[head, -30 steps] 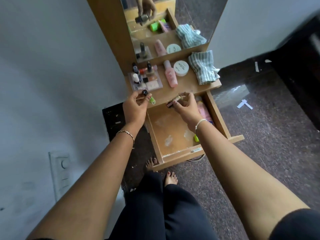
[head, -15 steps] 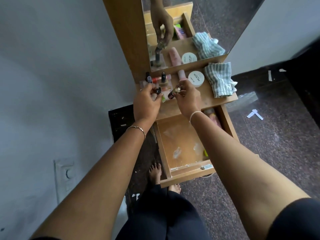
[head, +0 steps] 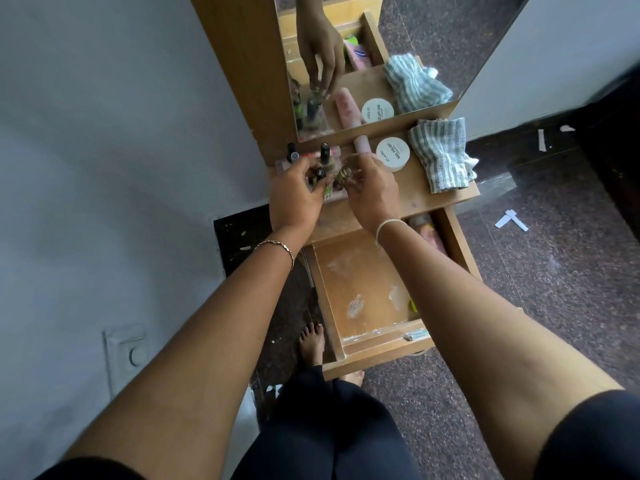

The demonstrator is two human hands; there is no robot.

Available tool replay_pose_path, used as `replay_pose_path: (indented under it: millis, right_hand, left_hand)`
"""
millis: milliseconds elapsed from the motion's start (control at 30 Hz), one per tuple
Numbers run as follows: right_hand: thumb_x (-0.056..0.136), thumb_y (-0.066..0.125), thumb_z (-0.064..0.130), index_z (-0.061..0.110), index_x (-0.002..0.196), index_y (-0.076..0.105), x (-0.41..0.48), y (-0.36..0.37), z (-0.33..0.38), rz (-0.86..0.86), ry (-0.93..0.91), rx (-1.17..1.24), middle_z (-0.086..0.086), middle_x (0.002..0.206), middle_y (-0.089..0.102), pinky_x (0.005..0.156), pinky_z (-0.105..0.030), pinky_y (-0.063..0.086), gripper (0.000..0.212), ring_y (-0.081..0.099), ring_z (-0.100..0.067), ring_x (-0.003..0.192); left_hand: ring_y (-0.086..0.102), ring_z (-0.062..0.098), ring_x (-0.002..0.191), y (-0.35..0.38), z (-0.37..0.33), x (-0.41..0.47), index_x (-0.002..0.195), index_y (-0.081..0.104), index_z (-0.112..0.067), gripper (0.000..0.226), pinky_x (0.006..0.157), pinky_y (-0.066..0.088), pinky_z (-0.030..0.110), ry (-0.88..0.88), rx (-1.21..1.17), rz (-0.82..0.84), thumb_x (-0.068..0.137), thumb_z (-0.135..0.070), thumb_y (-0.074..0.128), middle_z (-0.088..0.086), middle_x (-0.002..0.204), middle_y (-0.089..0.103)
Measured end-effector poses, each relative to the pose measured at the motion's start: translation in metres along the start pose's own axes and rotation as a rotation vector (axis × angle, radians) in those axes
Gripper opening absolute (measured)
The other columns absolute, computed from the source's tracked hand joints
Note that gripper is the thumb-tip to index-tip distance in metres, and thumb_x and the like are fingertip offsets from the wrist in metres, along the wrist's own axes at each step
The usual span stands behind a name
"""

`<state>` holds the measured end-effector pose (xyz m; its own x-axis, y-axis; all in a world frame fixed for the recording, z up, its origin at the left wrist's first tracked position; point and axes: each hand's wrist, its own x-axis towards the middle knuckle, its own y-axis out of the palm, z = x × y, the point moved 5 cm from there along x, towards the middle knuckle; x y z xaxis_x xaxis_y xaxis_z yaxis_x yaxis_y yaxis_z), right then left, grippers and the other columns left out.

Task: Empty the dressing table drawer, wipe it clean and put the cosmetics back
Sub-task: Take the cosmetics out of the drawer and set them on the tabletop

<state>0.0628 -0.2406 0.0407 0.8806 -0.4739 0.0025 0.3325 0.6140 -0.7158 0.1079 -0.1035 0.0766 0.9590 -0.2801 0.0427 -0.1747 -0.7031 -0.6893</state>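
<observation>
The wooden drawer [head: 453, 237] stands pulled out below the dressing table top [head: 429, 195]; its floor shows white powder smears, and a pink tube [head: 427, 230] lies along its right side. My left hand [head: 294, 199] pinches a small green nail polish bottle [head: 79, 188] with a black cap over a clear organiser tray [head: 280, 166] of bottles. My right hand [head: 372, 195] grips a gold-capped lipstick [head: 343, 176] right beside it. A pink tube [head: 362, 143], a white round tub [head: 393, 154] and a striped cloth [head: 441, 154] lie on the top.
A mirror [head: 381, 46] rises behind the table top. A white wall with a switch plate [head: 124, 355] is on the left. Dark speckled floor [head: 554, 271] with paper scraps spreads to the right. My bare feet [head: 313, 341] stand by the drawer front.
Both hands have moved up from above the drawer onto the table top, carrying the green bottle and the lipstick to the organiser tray.
</observation>
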Motion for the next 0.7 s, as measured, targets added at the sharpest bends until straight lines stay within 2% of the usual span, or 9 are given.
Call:
replay_pose_path:
  millis: [67,133,233,367,467,533,633,700]
  right_hand:
    - [0.081,0.061,0.003,0.016,0.114,0.06,0.0,0.0,0.0,0.018,0.001,-0.01,-0.004,0.116,0.057,0.079,-0.025,0.045,0.036,0.06,-0.023,0.095]
    - [0.08,0.062,0.002,0.015,0.118,0.059,-0.001,-0.001,0.001,0.03,-0.007,-0.021,-0.005,0.117,0.056,0.079,-0.019,0.04,0.04,0.059,-0.021,0.098]
    - [0.082,0.065,0.003,0.015,0.122,0.058,-0.004,-0.002,0.002,0.035,-0.009,-0.008,-0.006,0.12,0.055,0.084,-0.022,0.043,0.043,0.058,-0.019,0.1]
    - [0.083,0.068,0.006,0.012,0.124,0.058,-0.008,-0.006,0.002,0.028,-0.014,0.005,-0.006,0.121,0.056,0.086,-0.026,0.048,0.043,0.06,-0.02,0.097]
    - [0.083,0.07,0.007,0.01,0.125,0.056,-0.017,-0.013,0.0,0.014,-0.006,0.005,-0.005,0.119,0.058,0.081,-0.018,0.041,0.044,0.058,-0.015,0.095]
    - [0.082,0.071,0.01,0.012,0.127,0.054,-0.023,-0.017,-0.004,0.014,-0.001,-0.014,-0.005,0.118,0.059,0.081,-0.022,0.044,0.048,0.057,-0.015,0.095]
    - [0.081,0.072,0.014,0.017,0.125,0.054,-0.04,-0.027,-0.019,0.031,0.031,-0.051,-0.003,0.113,0.061,0.081,-0.03,0.049,0.048,0.06,-0.017,0.092]
    - [0.081,0.072,0.015,0.019,0.118,0.06,-0.056,-0.038,-0.035,0.03,0.064,-0.045,0.001,0.104,0.063,0.08,-0.034,0.053,0.04,0.061,-0.014,0.085]
  left_hand:
    - [0.07,0.021,0.085,0.003,0.002,0.002,0.105,0.066,-0.013,0.025,0.067,0.055,0.027,-0.015,-0.012,0.012,0.083,-0.021,0.074,0.005,0.099,0.072]
    - [0.069,0.018,0.091,0.004,0.002,0.002,0.106,0.066,-0.013,0.026,0.072,0.054,0.024,-0.024,-0.01,0.01,0.083,-0.019,0.074,0.003,0.103,0.071]
    - [0.064,0.013,0.102,0.002,-0.001,0.001,0.109,0.067,-0.014,0.027,0.076,0.045,0.013,-0.028,-0.013,-0.001,0.082,-0.016,0.074,0.0,0.11,0.07]
    - [0.063,0.011,0.106,0.001,-0.003,0.0,0.111,0.068,-0.013,0.03,0.081,0.046,0.013,-0.028,-0.017,-0.014,0.081,-0.016,0.075,-0.001,0.113,0.07]
    - [0.061,0.011,0.108,0.0,-0.005,-0.003,0.113,0.067,-0.012,0.033,0.082,0.041,0.007,-0.024,-0.031,-0.023,0.081,-0.016,0.075,0.0,0.115,0.069]
    - [0.06,0.011,0.109,-0.001,-0.007,-0.007,0.115,0.065,-0.013,0.036,0.082,0.039,0.005,-0.017,-0.04,-0.038,0.08,-0.014,0.076,0.0,0.117,0.067]
    - [0.057,0.017,0.11,0.001,-0.007,-0.02,0.119,0.06,-0.019,0.044,0.077,0.046,0.018,0.006,0.012,-0.083,0.078,-0.019,0.077,0.004,0.121,0.06]
    - [0.055,0.021,0.112,0.005,-0.006,-0.032,0.12,0.053,-0.023,0.048,0.074,0.049,0.021,0.01,0.025,-0.11,0.077,-0.022,0.075,0.009,0.125,0.055]
